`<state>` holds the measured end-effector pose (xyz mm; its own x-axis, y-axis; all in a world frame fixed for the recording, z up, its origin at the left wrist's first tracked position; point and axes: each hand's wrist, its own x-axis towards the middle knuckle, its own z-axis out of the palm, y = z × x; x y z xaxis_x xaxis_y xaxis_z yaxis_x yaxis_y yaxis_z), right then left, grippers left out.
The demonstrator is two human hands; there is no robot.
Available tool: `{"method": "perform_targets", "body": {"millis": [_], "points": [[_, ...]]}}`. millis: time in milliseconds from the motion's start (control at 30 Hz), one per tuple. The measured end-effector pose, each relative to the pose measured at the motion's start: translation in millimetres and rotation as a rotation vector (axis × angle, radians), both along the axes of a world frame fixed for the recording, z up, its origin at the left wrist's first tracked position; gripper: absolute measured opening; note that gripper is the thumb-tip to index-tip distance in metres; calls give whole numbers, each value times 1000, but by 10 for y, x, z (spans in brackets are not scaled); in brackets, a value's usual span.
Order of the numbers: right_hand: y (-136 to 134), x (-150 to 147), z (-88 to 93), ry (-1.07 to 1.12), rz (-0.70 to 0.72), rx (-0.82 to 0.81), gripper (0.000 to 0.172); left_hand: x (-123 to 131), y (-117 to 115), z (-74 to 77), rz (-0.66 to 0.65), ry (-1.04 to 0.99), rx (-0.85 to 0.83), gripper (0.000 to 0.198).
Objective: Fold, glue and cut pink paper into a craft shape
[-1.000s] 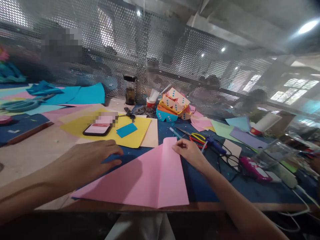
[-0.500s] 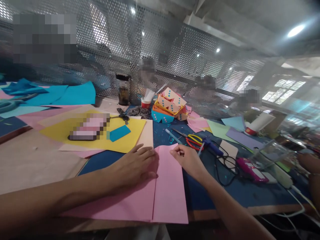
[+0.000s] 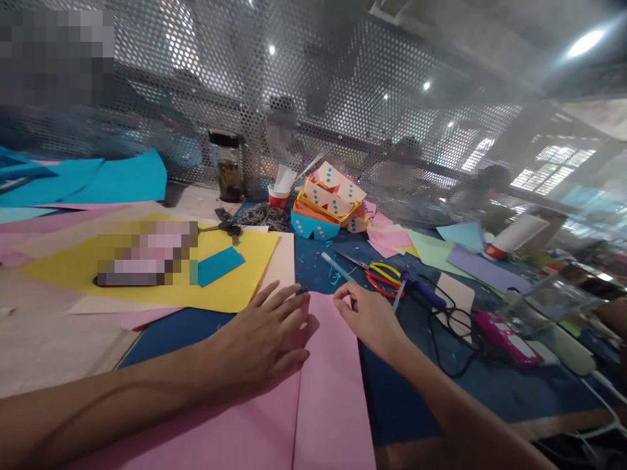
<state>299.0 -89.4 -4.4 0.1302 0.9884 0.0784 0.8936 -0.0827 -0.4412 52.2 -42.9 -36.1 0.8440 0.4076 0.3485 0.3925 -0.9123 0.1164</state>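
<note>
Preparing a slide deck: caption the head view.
Left hand spread over a folded pink paper sheet, right hand at its far corner.

Pink paper [image 3: 330,398]: bottom cut off | phone [image 3: 142,258]: pixelated | blue sheets [image 3: 122,179]: cut off left | people [image 3: 405,170]: blurred

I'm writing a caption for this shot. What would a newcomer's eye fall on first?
Probably the large pink sheet in the foreground, the left hand spread on it and the right hand at its far right corner. Next, the stack of dotted paper pieces beyond it, then the yellow sheet on the left.
</note>
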Motion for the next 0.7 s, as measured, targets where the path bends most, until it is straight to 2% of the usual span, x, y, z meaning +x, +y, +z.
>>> {"method": "perform_targets", "body": {"millis": [167,467,700], "points": [[-13,-39,-26,-44,14,3,16,16,19,69,-46,-29,-18,29],[2,-72,-60,-95,21,2,22,67,71,42,-12,-72,-78,32],[-5,-83,-57,-88,25,-4,21,72,77,60,-28,-62,-39,36]]}}
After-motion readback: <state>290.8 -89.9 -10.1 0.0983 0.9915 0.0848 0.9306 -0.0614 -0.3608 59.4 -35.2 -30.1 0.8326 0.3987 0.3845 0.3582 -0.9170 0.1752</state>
